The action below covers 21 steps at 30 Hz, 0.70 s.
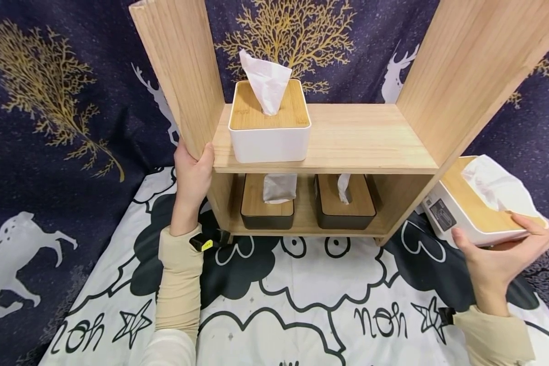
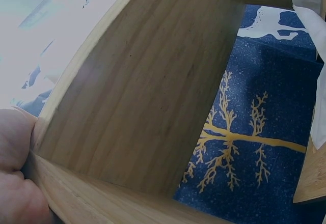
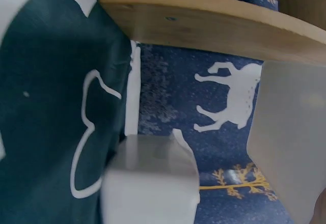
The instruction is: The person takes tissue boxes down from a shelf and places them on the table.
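Note:
My left hand grips the left side panel of a wooden shelf, its thumb by the middle board. In the left wrist view, fingers press against the panel's edge. Outside the shelf's right panel, my right hand holds a white tissue box with a bamboo lid, tilted, a tissue sticking out. Thumb and fingers span its near end; its underside is hidden. Another white tissue box sits at the left of the middle board.
Two dark tissue boxes with wooden lids, a left one and a right one, stand on the shelf's bottom board. A black-and-white patterned cloth lies under the shelf. Dark blue fabric with gold trees and white deer hangs behind.

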{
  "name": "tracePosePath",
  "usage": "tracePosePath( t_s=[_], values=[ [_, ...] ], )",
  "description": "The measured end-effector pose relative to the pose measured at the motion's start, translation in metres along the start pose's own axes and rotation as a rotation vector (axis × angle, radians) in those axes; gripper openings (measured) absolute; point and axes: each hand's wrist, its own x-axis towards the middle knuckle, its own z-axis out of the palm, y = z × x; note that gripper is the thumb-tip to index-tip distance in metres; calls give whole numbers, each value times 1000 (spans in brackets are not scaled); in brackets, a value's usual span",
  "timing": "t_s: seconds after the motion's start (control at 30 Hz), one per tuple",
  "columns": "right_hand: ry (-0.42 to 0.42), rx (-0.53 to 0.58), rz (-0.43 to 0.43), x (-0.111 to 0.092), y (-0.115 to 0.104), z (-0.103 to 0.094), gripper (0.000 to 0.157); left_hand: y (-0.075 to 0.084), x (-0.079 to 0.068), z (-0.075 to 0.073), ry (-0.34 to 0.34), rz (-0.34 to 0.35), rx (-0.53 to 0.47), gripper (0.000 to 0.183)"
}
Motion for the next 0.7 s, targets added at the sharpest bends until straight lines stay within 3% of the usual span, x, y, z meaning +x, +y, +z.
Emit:
tracePosePath(
  t_s=[0.33, 0.7],
  values=[
    [-42, -219, -3, -13, 7, -2, 81, -1, 0, 0, -7, 12, -16, 46],
    [-132, -290, 29, -22, 11, -4, 79, -2, 0, 0, 12, 6, 2, 44]
  ],
)
